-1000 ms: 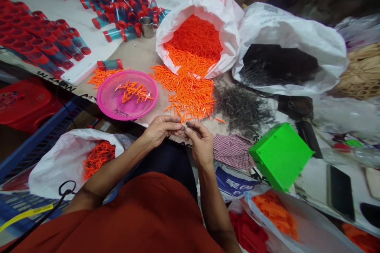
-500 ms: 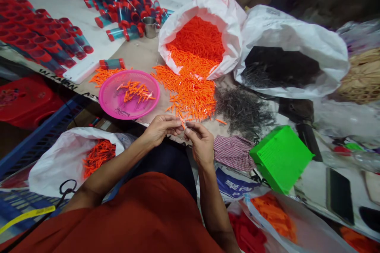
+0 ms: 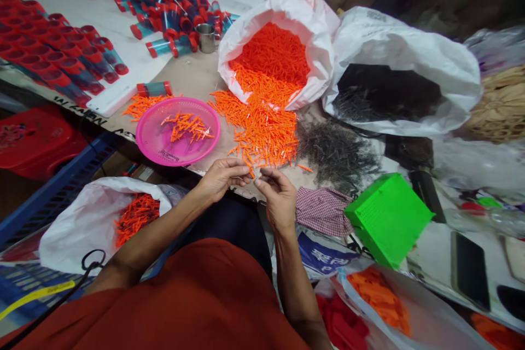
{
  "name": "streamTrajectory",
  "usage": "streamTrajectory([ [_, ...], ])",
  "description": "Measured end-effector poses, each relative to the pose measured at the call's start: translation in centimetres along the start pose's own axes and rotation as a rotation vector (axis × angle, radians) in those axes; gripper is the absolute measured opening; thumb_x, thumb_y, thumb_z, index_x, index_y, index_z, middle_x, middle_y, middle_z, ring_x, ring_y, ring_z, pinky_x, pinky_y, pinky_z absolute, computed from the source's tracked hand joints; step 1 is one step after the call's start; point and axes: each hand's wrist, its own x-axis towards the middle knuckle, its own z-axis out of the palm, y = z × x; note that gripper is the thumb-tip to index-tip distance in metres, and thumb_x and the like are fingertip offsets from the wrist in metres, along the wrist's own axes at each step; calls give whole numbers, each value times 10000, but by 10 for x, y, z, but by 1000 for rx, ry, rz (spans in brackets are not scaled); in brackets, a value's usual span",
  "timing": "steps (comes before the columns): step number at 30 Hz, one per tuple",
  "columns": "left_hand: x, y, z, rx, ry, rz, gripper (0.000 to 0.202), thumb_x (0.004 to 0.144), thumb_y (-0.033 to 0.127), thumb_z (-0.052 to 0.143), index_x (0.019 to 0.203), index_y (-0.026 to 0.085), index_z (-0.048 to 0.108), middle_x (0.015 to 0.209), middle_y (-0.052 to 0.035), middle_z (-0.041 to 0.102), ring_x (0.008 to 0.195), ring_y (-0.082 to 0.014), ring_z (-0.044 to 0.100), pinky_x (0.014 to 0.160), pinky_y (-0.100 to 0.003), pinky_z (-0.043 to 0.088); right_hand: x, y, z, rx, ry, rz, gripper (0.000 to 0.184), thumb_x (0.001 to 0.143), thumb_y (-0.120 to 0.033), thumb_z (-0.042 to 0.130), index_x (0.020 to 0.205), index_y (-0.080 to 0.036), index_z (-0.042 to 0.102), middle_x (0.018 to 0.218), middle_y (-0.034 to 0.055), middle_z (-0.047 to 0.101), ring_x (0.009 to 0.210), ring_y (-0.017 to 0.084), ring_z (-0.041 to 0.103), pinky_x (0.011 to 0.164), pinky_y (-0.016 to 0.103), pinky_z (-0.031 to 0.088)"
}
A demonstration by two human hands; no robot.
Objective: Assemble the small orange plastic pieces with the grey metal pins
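My left hand [image 3: 225,178] pinches a small orange plastic piece [image 3: 251,172] between thumb and fingertips at the table's front edge. Close beside it, my right hand [image 3: 279,192] has its thumb and fingers brought together; whatever they hold is too small to make out. Just beyond the hands spreads a heap of orange plastic pieces [image 3: 266,134], spilling from a white sack [image 3: 283,3]. Right of that heap lies a tangle of thin black pieces [image 3: 340,153]. A pink basket [image 3: 145,134] on the left contains some orange pieces with dark thin parts.
A second white sack [image 3: 410,46] with dark contents stands at the back right. A green basket [image 3: 389,219] and a checked cloth [image 3: 322,210] lie right of my hands. Red-capped tubes [image 3: 61,76] crowd the left. A white bag [image 3: 82,229] of orange pieces sits below, left.
My right hand has drawn slightly away to the right from the orange piece, widening the gap between the hands. The left hand keeps its pinch on the piece.
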Motion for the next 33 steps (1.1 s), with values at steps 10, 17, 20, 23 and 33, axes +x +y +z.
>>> streamTrajectory([
  [10,1,-2,1,-9,-20,73,192,573,251,767,657,120,654,579,-16,648,529,-90,584,560,-200,466,-1,3,-6,-167,-10,-222,259,660,-198,743,904,-250,674,842,-6,620,759,121,565,722,278,486],
  [17,1,-3,1,-13,-21,69,204,576,261,764,661,116,649,581,-17,641,533,-89,578,565,-203,460,0,6,-5,-137,9,-194,254,659,-214,739,902,-242,672,857,1,628,762,122,572,724,278,493],
  [20,0,-4,-1,-24,-24,58,189,594,250,752,674,110,653,586,-25,639,545,-92,582,565,-201,454,0,8,-3,-49,34,-111,256,639,-218,747,881,-239,670,876,-2,643,765,116,579,739,275,499],
  [23,0,-4,-1,-35,-19,47,174,601,234,744,677,106,653,583,-24,634,533,-87,575,552,-198,448,1,7,-1,21,59,-52,263,613,-208,757,861,-227,673,860,-6,649,758,110,578,736,268,497],
  [33,4,-5,-5,-78,-73,-13,146,646,220,714,664,95,640,606,-39,649,510,-79,570,506,-184,417,6,2,3,179,52,11,204,617,-175,730,811,-212,677,729,-27,623,595,72,513,549,223,434],
])
